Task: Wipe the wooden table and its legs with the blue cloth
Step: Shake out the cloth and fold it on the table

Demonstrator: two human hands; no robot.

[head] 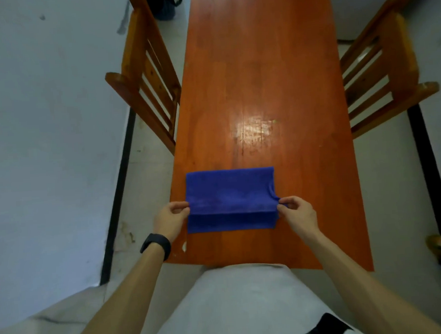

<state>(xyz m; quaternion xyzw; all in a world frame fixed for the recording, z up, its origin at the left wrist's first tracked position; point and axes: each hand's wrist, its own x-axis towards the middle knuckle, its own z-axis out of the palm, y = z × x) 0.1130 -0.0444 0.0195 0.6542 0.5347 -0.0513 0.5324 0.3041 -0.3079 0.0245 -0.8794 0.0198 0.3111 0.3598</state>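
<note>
Head view showed the blue cloth (230,192) lying folded on the near part of the wooden table (260,74), set toward its left side, with the cloth's left border close to the table's left edge. My left hand (169,219) pinched one end of a crease running across the cloth, thumb and curled fingers closed on the fabric. My right hand (295,211) pinched the other end the same way. A narrower flap lay flat on the wood nearer my body.

I judged this as preparation: shaping the cloth into a pad, with the wiping itself not yet begun. The next move seemed to call for laying the fold down flat, then freeing one hand to press on the pad and push it along the grain.

Beyond the cloth a long run of wood stretched away, with a patch of glare just past it, so strokes had room forward. Sideways was tighter. A chair (144,81) stood close against the left edge and another chair (379,74) against the right, and a wall (44,126) ran along the left. The legs were out of sight, and I reckoned the chairs would hinder reaching them.
</note>
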